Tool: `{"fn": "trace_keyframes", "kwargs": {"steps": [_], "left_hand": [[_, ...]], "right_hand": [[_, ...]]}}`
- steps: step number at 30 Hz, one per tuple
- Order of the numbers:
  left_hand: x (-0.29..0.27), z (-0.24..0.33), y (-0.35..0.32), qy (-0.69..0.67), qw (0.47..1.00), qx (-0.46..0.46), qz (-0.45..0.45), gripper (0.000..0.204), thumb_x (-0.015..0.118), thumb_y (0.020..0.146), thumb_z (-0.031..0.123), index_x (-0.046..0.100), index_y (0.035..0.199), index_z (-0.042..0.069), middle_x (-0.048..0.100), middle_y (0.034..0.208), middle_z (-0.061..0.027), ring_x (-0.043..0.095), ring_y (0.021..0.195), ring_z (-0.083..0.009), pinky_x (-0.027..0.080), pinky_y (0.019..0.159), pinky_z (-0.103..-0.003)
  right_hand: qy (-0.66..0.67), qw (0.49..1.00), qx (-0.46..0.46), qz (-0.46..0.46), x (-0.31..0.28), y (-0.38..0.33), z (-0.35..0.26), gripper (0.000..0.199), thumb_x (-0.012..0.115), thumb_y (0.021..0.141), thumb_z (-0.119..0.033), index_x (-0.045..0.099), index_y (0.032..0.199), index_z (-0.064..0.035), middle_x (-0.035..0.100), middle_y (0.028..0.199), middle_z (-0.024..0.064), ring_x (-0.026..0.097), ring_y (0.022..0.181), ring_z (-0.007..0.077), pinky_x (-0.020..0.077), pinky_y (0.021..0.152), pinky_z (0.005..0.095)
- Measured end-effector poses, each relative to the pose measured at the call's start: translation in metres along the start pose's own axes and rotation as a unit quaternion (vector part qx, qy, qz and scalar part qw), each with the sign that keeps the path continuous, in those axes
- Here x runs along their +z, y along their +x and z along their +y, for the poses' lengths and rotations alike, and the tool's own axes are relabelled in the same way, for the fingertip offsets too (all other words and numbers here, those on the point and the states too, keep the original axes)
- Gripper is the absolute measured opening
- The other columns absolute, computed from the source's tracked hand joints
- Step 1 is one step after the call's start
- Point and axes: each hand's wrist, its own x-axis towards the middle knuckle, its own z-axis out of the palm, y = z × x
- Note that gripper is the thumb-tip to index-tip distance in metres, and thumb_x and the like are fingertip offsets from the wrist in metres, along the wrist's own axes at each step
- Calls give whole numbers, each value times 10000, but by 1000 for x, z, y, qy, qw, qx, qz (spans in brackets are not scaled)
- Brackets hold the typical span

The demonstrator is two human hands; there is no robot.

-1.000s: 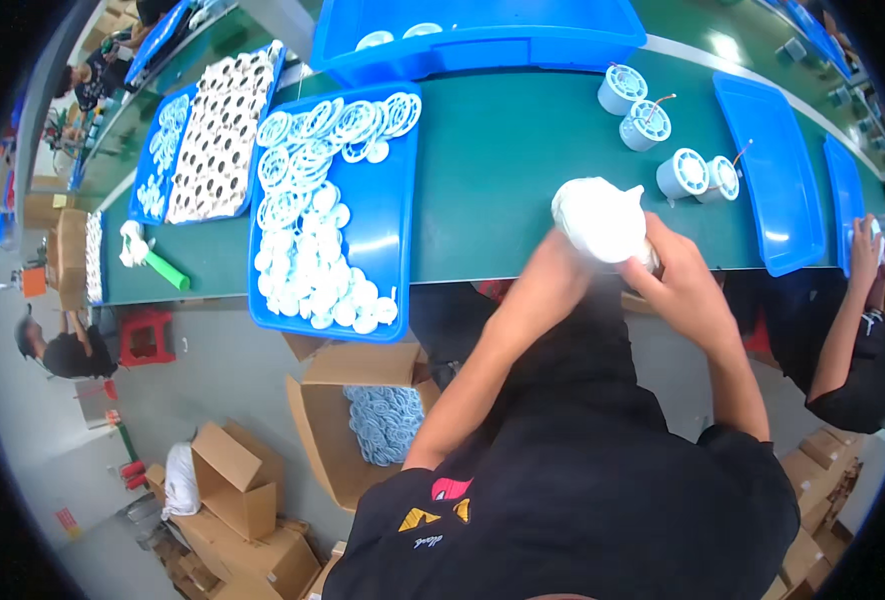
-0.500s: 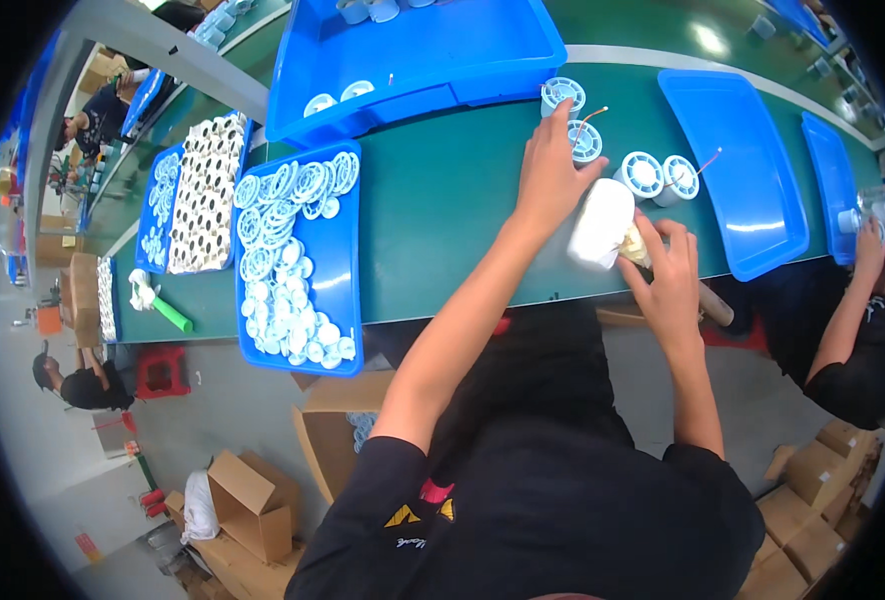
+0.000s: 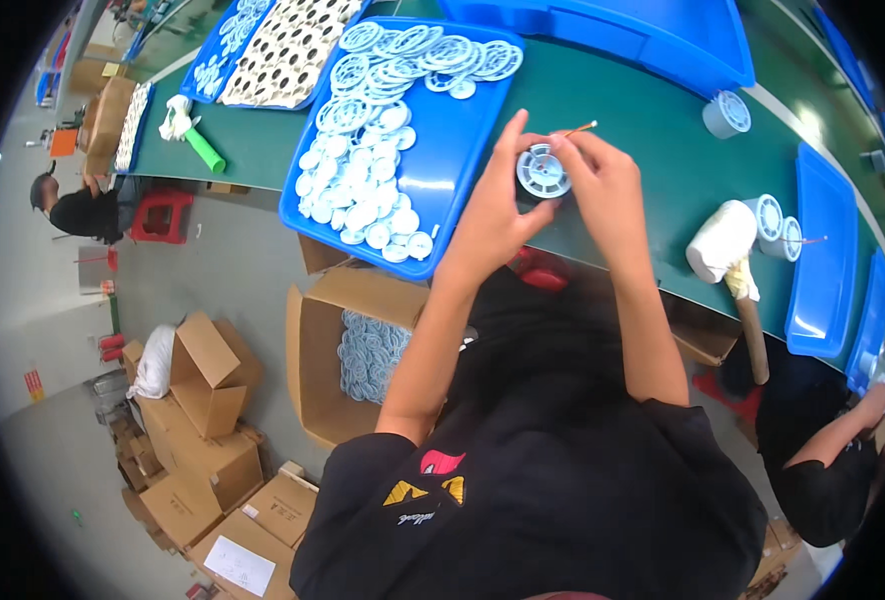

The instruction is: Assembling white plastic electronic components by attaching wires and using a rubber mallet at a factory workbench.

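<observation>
I see both my hands meeting over the green desk (image 3: pixel 653 190), and between them sits a small white spool (image 3: pixel 543 172) with a slotted round face turned up to me. My left hand (image 3: pixel 493 215) closes around the spool from the left and below, thumb and fingers gripping its rim, so I judge it keeps the piece steady above the desk. My right hand (image 3: pixel 603 180) comes from the right with fingertips pinched at the upper edge of the spool, where a thin orange-brown wire end (image 3: pixel 580 128) sticks out toward the far right. I think the pinch is there to guide this wire, though I cannot tell if the fingers really squeeze it or only touch the rim.

Just to the left of the spool lies a blue tray (image 3: pixel 443 170) filled with many white round discs (image 3: pixel 363 190), near enough for the left hand to reach. At the right, a white mallet (image 3: pixel 728 245) with a wooden handle rests on the near edge of the desk, its head beside two finished-looking spools (image 3: pixel 775 222). One more spool (image 3: pixel 728 112) stands alone farther away. Below the desk an open cardboard box (image 3: pixel 358 350) holds more pale rings. At the far right another person's hand (image 3: pixel 873 395) works at a different place.
</observation>
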Motion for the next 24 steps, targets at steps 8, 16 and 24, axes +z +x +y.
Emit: {"fn": "trace_keyframes", "kwargs": {"steps": [8, 16, 24], "left_hand": [[3, -14, -12, -1, 1000, 11, 17, 1019, 806, 853, 30, 199, 1671, 37, 579, 1462, -244, 574, 1376, -365, 433, 1164, -441], [4, -14, -13, 21, 999, 17, 36, 818, 800, 848, 47, 369, 1543, 20, 598, 1415, -252, 586, 1343, -425, 467, 1111, -459], [6, -15, -13, 56, 995, 71, 50, 622, 765, 819, 56, 505, 1379, -13, 619, 1279, -259, 582, 1237, -466, 479, 1042, -502]], "right_hand": [[-68, 983, -153, -70, 0, 16, -29, 234, 716, 1008, -181, 751, 999, 50, 717, 763, 89, 637, 638, 145, 500, 612, 304], [-269, 932, -173, -172, 20, 65, -58, 251, 691, 993, -179, 719, 891, 48, 716, 758, 163, 700, 673, 318, 565, 679, 394], [-453, 771, -427, -130, 87, 108, -25, 286, 750, 942, -235, 681, 1124, -26, 697, 1101, 162, 751, 911, 365, 629, 749, 463]]}}
